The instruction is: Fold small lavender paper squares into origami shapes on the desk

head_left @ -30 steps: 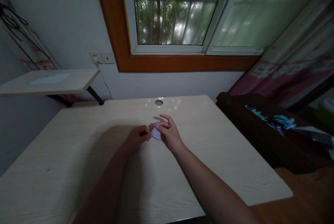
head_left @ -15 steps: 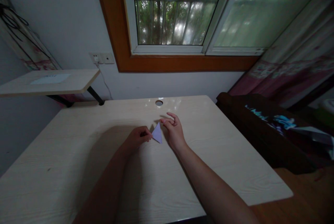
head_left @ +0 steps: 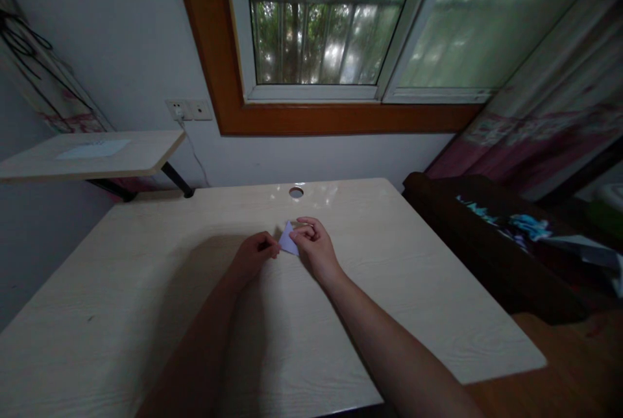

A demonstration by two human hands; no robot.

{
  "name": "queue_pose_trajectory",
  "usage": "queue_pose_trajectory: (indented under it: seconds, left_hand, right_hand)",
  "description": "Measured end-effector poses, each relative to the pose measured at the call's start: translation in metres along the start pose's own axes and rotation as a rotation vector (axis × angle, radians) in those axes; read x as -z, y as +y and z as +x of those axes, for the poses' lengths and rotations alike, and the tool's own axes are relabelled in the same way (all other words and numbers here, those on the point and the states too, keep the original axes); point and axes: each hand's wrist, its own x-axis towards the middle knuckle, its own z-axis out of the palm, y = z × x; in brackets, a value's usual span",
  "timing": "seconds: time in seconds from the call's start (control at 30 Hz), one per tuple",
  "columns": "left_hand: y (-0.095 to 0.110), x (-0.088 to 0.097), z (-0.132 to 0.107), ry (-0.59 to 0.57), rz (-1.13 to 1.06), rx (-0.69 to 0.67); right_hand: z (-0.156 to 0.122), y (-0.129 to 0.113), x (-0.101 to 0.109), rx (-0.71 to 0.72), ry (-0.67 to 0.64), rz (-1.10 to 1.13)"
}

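Note:
A small lilac piece of folded paper (head_left: 288, 243), roughly triangular with its tip pointing away from me, is held between my two hands just above the desk (head_left: 195, 314). My left hand (head_left: 254, 254) pinches its left corner between thumb and fingers. From the right, my right hand (head_left: 315, 244) grips the paper's right edge with thumb and forefinger, the other fingers curled above. Part of the paper's right side is hidden behind those fingertips.
Beyond my hands is a round cable hole (head_left: 296, 192) in the desk. A raised shelf (head_left: 146, 148) with a sheet of paper (head_left: 93, 148) stands at the back left. Dark brown furniture (head_left: 452, 223) with a blue cloth (head_left: 530, 226) sits to the right, below the window.
My right hand has moved left and its thumb and forefinger have slid from the paper's tip onto its right side. The paper has shifted slightly left and away from me.

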Motion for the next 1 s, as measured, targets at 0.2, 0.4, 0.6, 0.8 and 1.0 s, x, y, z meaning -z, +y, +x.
queue_pose_trajectory:
  seconds: [0.2,0.4,0.6,0.8,1.0]
  left_hand:
    - [0.004,-0.001,-0.001,0.016,0.027,0.001]
    - [0.003,-0.002,-0.001,0.010,0.044,-0.010]
    - [0.003,-0.003,0.000,0.066,0.059,-0.057]
    - [0.006,-0.005,0.002,0.126,0.072,-0.084]
    - [0.009,-0.003,0.001,0.171,0.168,-0.068]
  right_hand:
    - [0.001,0.000,0.000,0.008,0.019,-0.040]
    - [0.001,-0.001,0.000,0.005,0.026,-0.054]
    - [-0.001,0.001,0.000,0.010,-0.029,-0.095]
    - [-0.008,0.004,-0.001,0.043,-0.188,-0.219]
    - [-0.009,0.005,0.000,0.082,-0.205,-0.342]
